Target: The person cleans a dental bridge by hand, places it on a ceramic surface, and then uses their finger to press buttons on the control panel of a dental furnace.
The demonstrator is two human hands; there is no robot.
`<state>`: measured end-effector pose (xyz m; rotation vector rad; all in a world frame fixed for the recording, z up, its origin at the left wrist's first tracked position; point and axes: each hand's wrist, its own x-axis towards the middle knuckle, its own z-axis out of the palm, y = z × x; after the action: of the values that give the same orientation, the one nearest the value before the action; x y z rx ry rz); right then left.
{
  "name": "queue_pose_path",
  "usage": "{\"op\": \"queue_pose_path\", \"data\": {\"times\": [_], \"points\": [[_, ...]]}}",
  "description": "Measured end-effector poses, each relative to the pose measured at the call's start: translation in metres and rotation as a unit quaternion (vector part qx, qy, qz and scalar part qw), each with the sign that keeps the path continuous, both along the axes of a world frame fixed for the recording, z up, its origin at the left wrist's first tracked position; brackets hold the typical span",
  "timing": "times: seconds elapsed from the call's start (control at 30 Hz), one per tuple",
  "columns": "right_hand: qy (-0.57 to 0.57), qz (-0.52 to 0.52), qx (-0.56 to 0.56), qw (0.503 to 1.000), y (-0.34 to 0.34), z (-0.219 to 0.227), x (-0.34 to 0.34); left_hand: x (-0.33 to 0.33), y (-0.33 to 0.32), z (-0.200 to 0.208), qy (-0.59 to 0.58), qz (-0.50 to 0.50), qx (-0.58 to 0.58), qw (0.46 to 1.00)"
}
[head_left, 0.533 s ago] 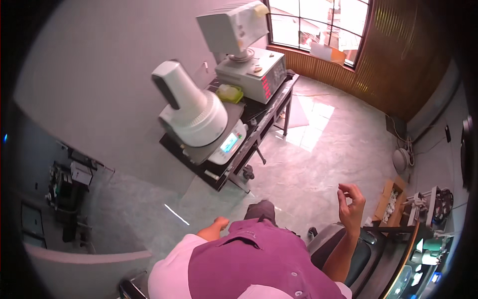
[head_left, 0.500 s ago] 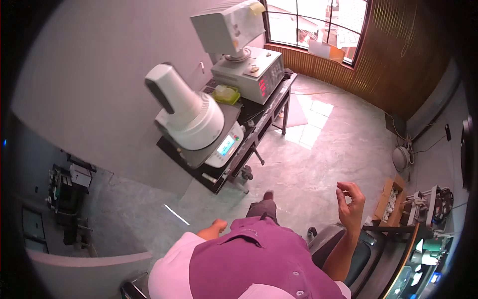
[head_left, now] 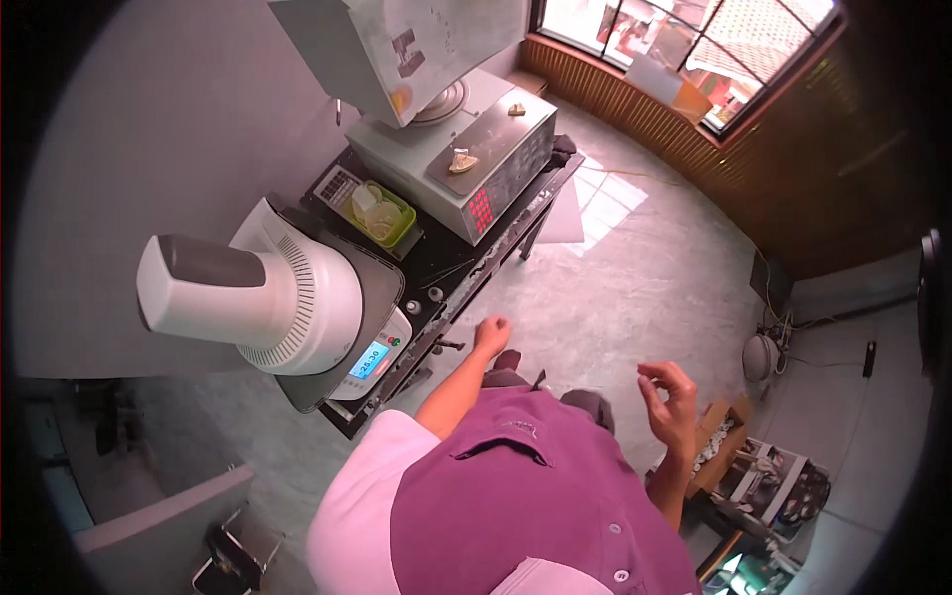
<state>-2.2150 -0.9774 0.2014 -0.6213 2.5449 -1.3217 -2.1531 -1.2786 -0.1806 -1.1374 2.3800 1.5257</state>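
My left hand (head_left: 492, 335) hangs low beside the front edge of a black table (head_left: 451, 238). Its fingers are curled closed and nothing shows in them. My right hand (head_left: 670, 397) is raised over the floor at the right, thumb and fingers bent together. Whatever they may pinch is too small to make out. Nearest my left hand, on the table, stands a white, ribbed furnace-like machine (head_left: 302, 297) with a lit blue screen (head_left: 369, 361). Beyond it are a green plastic basket (head_left: 409, 230) with pale contents and a grey box-shaped unit (head_left: 461, 149) with red lit digits.
A pale tiltable housing (head_left: 372, 50) tops the grey unit, and small tan pieces (head_left: 462, 162) lie on its metal top. At the right stand a cardboard box (head_left: 716, 448) and a rack with cables (head_left: 769, 481). A low grey partition (head_left: 169, 511) is at lower left.
I have moved forward and turned, so the table and machines appear closer and further left. My left hand has swung forward into fuller view. My right hand keeps its bent shape.
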Motion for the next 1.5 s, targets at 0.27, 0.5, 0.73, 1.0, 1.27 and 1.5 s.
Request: {"op": "queue_pose_path", "data": {"times": [0.27,0.5,0.73,1.0,1.27,1.5], "points": [[-0.024,0.145,0.010,0.989,-0.037,-0.034,-0.222,-0.083,0.001,0.028,0.191,0.358,-0.226,0.886],[-0.045,0.332,-0.016,0.942,-0.113,-0.135,-0.386,-0.089,-0.019,0.027,0.068,0.440,-0.436,0.782],[0.162,0.368,-0.155,0.902,-0.228,-0.267,-0.451,-0.097,-0.036,0.035,0.014,0.421,-0.503,0.755],[0.327,0.323,-0.327,0.826,-0.324,-0.316,-0.462,-0.117,-0.052,0.014,-0.058,0.491,-0.556,0.668],[0.374,0.331,-0.371,0.783,-0.338,-0.333,-0.456,-0.122,-0.050,0.026,-0.132,0.429,-0.597,0.665],[0.345,0.329,-0.321,0.819,-0.335,-0.333,-0.454,-0.113,-0.054,0.025,-0.164,0.347,-0.610,0.693]]}}
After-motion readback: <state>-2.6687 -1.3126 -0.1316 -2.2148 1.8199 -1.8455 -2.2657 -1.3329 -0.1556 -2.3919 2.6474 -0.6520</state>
